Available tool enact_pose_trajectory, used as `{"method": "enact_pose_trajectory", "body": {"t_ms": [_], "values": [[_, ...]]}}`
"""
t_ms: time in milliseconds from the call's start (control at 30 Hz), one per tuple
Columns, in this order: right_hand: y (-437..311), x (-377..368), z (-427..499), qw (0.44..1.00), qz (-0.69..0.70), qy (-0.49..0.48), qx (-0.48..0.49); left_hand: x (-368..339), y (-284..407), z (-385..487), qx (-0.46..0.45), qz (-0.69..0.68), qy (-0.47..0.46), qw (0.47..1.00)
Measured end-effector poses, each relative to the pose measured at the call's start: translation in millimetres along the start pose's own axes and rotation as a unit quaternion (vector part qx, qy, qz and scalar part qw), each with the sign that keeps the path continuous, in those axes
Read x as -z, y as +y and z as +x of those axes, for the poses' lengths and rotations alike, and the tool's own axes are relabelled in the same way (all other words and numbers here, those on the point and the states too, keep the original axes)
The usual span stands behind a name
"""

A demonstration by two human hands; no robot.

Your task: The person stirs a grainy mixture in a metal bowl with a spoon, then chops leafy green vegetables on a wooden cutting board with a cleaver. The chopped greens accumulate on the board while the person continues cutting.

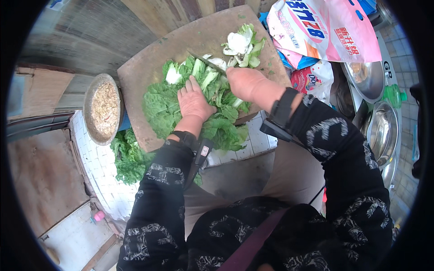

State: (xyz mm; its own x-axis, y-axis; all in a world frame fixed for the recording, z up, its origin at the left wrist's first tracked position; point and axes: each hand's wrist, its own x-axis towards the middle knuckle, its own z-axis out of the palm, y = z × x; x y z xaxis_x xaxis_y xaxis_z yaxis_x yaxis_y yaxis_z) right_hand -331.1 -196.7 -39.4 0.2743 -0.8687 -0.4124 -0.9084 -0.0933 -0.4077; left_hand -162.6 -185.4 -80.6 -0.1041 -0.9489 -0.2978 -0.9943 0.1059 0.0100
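Observation:
On a worn wooden board (135, 67) lies a pile of leafy greens (161, 105) with pale stalks. My left hand (194, 100) presses flat on the pile, its fingers pointing towards the board's far edge. My right hand (245, 84) is closed round the handle of a kitchen knife (206, 62), whose blade lies slantwise across the stalks beyond my left hand. The handle is mostly hidden in my fist. Cut-off pale vegetable bases (239, 42) with short green stalks sit apart near the board's far right corner.
A round metal bowl of grainy feed-like matter (103, 110) stands left of the board. More leafy greens (130, 159) lie on the white tiled surface (101, 176) below. At the right are a pink and white detergent bag (325, 30), metal basins (383, 130) and a green plastic bottle (393, 96).

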Motion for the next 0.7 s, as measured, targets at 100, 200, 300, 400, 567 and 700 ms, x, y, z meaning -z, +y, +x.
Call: {"method": "enact_pose_trajectory", "body": {"t_ms": [100, 200, 300, 400, 567, 700], "values": [[-5, -20, 20, 0.999, 0.010, 0.037, -0.012, -4, 0, -2, 0.002, -0.005, 0.006, 1.000], [-2, -34, 27, 0.998, 0.027, 0.056, -0.014, -5, -1, -6, 0.002, -0.020, 0.035, 0.999], [8, -28, 21, 0.991, 0.057, 0.119, -0.015, -3, 1, -8, 0.006, -0.019, 0.029, 0.999], [22, -8, 5, 0.980, 0.096, 0.169, -0.048, -4, 2, -9, 0.007, -0.011, 0.045, 0.999], [67, 33, -10, 0.948, -0.098, 0.297, -0.064, -9, 0, -8, 0.005, -0.019, 0.066, 0.998], [106, 53, 29, 0.942, -0.228, 0.230, -0.085, -10, 0, -8, 0.002, -0.021, 0.064, 0.998]]}}
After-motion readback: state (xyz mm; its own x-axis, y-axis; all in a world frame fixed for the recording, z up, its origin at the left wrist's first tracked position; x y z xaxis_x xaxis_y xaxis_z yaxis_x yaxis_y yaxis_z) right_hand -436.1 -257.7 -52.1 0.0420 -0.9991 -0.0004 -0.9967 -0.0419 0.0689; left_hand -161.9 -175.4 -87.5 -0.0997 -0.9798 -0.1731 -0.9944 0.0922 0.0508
